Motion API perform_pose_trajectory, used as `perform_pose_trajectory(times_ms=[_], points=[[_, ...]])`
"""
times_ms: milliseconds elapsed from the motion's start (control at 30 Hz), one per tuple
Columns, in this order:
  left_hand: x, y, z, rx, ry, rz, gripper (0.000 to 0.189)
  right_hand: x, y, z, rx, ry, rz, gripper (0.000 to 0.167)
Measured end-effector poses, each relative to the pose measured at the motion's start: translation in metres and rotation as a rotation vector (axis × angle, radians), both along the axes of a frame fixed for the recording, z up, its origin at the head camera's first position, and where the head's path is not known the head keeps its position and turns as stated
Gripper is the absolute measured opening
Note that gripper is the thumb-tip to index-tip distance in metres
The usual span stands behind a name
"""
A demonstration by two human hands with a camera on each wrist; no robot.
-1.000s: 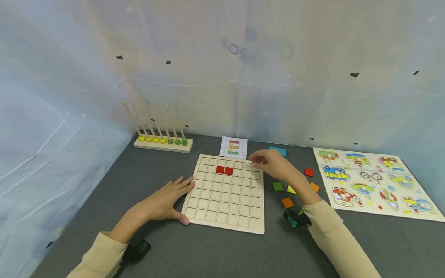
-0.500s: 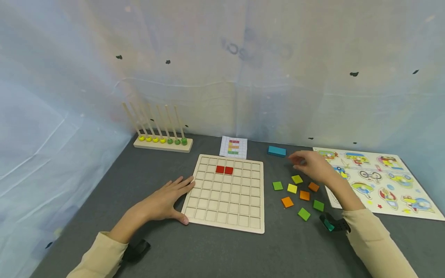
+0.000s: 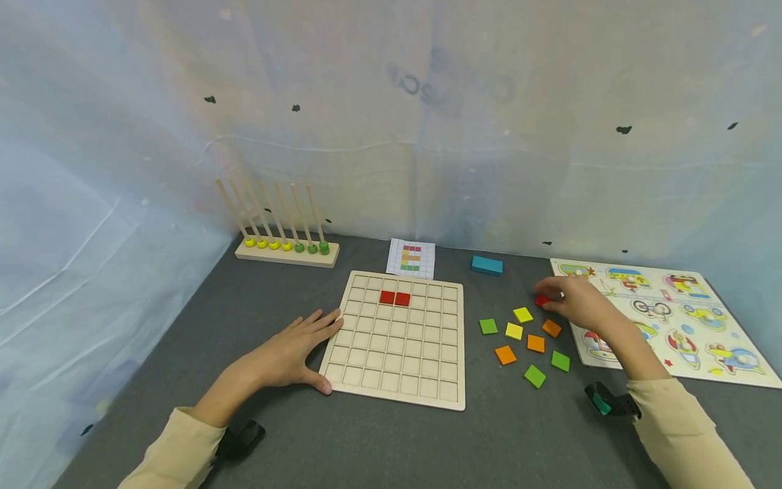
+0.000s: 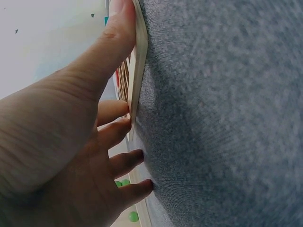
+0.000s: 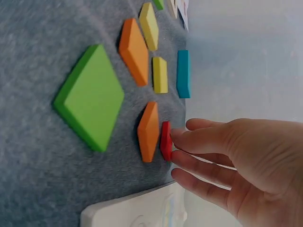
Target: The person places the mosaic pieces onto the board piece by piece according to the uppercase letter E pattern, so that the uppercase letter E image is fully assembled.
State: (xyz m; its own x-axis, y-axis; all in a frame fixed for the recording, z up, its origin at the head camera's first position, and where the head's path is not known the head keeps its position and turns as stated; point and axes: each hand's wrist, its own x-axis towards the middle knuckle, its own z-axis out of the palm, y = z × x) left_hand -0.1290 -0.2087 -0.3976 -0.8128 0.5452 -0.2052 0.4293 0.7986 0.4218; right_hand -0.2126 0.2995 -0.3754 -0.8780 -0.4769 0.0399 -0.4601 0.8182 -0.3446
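In the head view my left hand lies with fingers spread along the left edge of a wooden grid board. Its thumb touches the board's side in the left wrist view. Two red square tiles sit side by side in the board's upper cells. My right hand is above another red tile, which lies flat on the table at the puzzle board's left edge. The fingertips reach the tile, thumb in front and fingers loosely bent; no firm pinch shows.
Several loose tiles lie right of the board: yellow, orange and green. A blue block and a printed pattern card lie behind. A bead-peg stand is back left; a vehicle puzzle board lies right.
My right hand has moved from the grid board's upper right corner rightward to the loose red tile. My left hand has stayed at the board's left edge.
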Motion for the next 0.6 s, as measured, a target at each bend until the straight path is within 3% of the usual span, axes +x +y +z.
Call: perform_pose_trajectory(times_ms=[600], points=[[0.0011,0.0008,0.0003,0.009,0.008,0.002,0.115,-0.0011,-0.0024,-0.0043,-0.017,-0.001,-0.031,0.029]])
